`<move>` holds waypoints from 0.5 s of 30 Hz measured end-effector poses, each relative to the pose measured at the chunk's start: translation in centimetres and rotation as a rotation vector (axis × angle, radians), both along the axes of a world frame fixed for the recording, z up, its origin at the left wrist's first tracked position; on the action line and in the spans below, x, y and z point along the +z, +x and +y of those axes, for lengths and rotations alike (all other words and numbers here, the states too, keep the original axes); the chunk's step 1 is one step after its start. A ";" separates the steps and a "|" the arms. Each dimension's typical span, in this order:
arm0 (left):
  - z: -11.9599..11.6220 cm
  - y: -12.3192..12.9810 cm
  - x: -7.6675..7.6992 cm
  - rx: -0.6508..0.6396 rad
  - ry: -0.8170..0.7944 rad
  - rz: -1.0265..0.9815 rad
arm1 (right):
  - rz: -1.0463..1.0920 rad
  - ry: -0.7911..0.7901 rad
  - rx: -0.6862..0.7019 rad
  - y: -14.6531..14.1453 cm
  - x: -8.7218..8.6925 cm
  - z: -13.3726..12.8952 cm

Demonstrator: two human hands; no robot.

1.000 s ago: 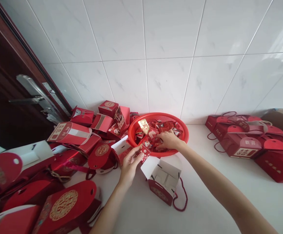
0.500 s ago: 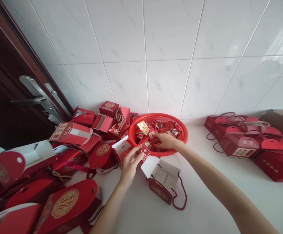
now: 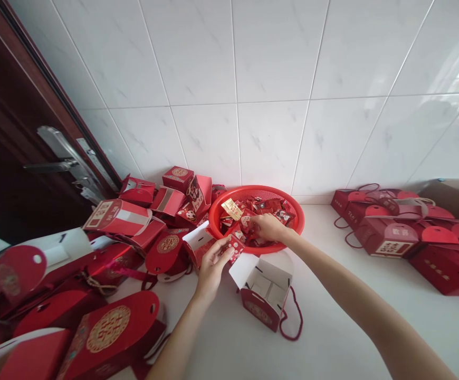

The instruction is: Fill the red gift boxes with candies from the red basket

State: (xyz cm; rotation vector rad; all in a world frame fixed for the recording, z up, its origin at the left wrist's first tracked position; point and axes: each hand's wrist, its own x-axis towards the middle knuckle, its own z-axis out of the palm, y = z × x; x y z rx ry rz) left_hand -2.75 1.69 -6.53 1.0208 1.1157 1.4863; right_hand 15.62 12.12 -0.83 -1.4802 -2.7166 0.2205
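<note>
Beyond the left hand (image 3: 210, 266) and right hand (image 3: 268, 228), which are apart, rises the tiled wall (image 3: 198, 53). Left of the left hand, red gift boxes (image 3: 113, 330) lie loosely heaped; right of the right hand, corded gift boxes (image 3: 447, 266) stand grouped, apparently kept separate. The perforated basket (image 3: 299, 220) sits ahead, evidently within easy reach; the right hand dips in, touching wrapped packets (image 3: 273, 205), though its grip cannot be told. Between the forearms, a lidless-looking gift box (image 3: 260, 310) faces upward, leaving its interior accessible. The left thumb and fingers pinch a polka-dot packet (image 3: 236, 250), presumably to steady it.
</note>
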 end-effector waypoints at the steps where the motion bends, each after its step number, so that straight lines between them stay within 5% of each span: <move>1: 0.0 0.0 0.0 0.001 0.001 -0.001 | 0.013 0.009 -0.014 0.1 0.0 0.0; 9: 0.0 0.0 -0.2 0.005 -0.010 -0.018 | 0.077 0.074 -0.113 0.7 -0.2 0.5; 15: 0.0 -0.1 -0.3 0.007 -0.002 -0.005 | 0.000 -0.003 -0.031 0.6 -0.7 0.3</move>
